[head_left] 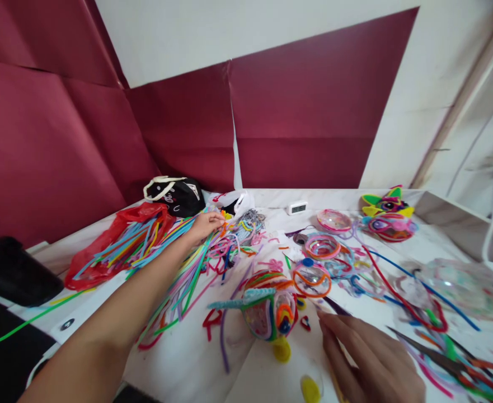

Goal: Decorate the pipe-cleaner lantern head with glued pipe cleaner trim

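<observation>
My left hand (204, 225) reaches far out over a heap of coloured pipe cleaners (174, 263) and rests on them, its fingers curled into the strands. My right hand (367, 358) lies near the table's front edge, fingers stretched out flat, beside a yellow strand under its palm. A clear round ball wrapped in coloured pipe cleaners (273, 316) stands just left of that hand, with a teal fuzzy stick across its top.
A red plastic bag (116, 240) of pipe cleaners lies at the left, with a black pouch (177, 196) behind it. Clear domes ringed with colour (315, 277), a small white clock (297, 207) and a green-yellow flower craft (386, 204) sit further back. Scissors (435, 358) lie at the right.
</observation>
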